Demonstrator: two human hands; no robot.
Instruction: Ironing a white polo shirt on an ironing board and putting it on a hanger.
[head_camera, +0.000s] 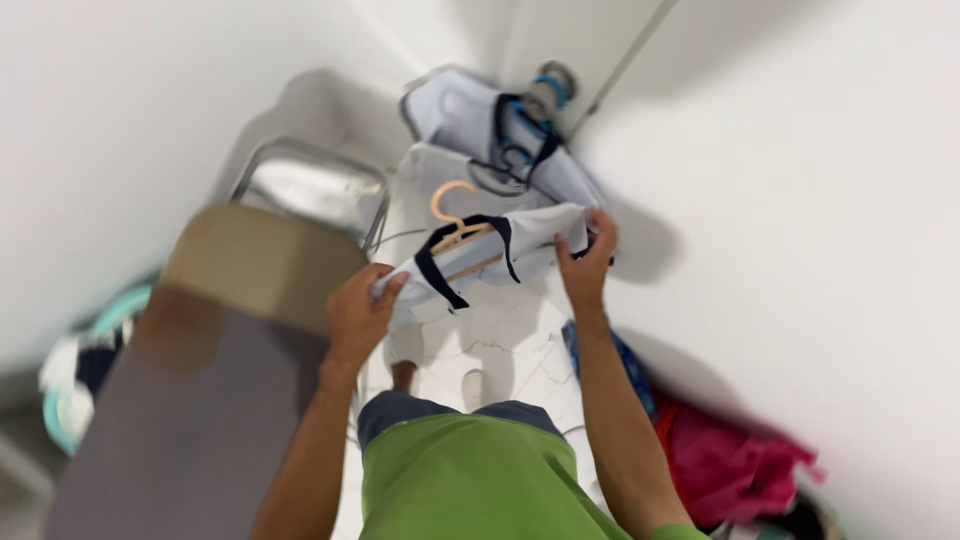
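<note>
Together, left hand (358, 318) and right hand (588, 262) each pinch one end of one white shirt (500, 245) on one wooden hanger (455, 232); beyond the shirt, two more garments (470, 130) hang.

One view only, head cam, worn up high & aimed almost straight down the person's front. Near edge of pic shows the green cloth shirt (470, 480); both forearms run up into mid-frame, so the hands sit close under the lens. Far end of pic reaches the pale marbled tile floor (500, 350) w/ white walls (800, 200) either side. Edges blurred.
</note>
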